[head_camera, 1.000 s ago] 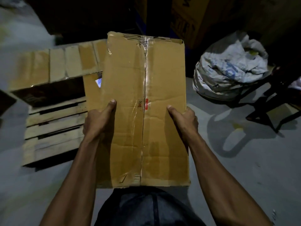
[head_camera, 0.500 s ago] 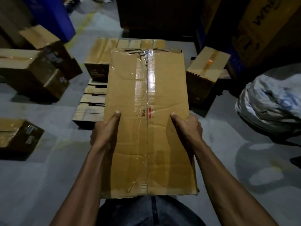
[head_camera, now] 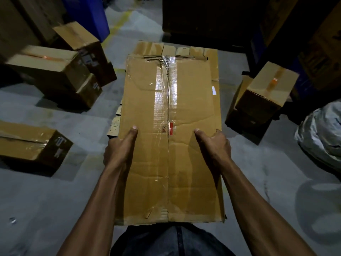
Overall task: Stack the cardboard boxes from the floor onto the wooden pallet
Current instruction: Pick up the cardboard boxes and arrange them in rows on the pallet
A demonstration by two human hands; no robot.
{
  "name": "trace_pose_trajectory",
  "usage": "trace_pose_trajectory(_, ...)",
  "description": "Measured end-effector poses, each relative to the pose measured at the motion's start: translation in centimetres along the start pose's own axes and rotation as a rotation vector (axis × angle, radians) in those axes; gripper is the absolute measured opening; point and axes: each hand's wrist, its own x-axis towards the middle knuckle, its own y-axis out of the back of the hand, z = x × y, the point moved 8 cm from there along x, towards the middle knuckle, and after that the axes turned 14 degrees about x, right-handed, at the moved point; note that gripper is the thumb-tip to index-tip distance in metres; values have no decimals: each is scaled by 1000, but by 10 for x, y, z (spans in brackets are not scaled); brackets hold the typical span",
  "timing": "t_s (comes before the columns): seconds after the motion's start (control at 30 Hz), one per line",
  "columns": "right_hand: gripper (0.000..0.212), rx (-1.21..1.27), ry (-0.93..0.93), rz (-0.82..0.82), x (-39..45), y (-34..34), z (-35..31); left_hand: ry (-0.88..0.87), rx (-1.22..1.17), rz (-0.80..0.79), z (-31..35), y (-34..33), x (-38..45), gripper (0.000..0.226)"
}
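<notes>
While both hands carry it, the held box (head_camera: 171,137) sits at waist height straight ahead of the body, long axis running away from the person toward the wooden pallet (head_camera: 115,124).

Head view only. Left hand (head_camera: 120,146) grips the box's left edge, thumb on top, fingers hidden underneath. Right hand (head_camera: 214,145) grips the right edge the same way, thumb on top. Both hands sit about mid-length, roughly level, neither clearly nearer the pallet.

Pallet lies directly ahead, mostly hidden behind the box; only slat ends show at its left side. Stacked box (head_camera: 175,49) already sits on the far part of the pallet.

Held box looks flat, brown, creased, with clear tape down the centre seam, torn at the far end, and a small red mark near the middle.

Likely next: lower it forward onto the pallet.

More boxes wait on the floor: left (head_camera: 31,145), right (head_camera: 262,97).
</notes>
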Motion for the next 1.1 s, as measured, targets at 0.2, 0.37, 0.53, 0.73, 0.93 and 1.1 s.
trace_pose_trajectory(0.2, 66, -8, -13, 25, 7, -68, -35, -17, 64, 12, 2, 47, 69, 81)
trace_pose_trajectory(0.37, 75, 10, -7, -8, 22, -111, -67, -13, 69, 8, 10, 68, 115, 80)
trace_pose_trajectory(0.53, 97, 7, -13, -29, 53, -151, -91, 8, 33, -11, 23, 73, 161, 74)
trace_pose_trajectory(0.73, 82, -5, -26, -48, 122, -194, -117, 32, 20, -5, 58, 68, 229, 80)
trace_pose_trajectory(0.93, 75, -17, -9, -81, 193, -230, -157, 49, -15, -27, 104, 69, 291, 81)
trace_pose_trajectory(1.1, 67, -20, -1, -85, 231, -254, -187, 42, -8, -13, 132, 75, 335, 70)
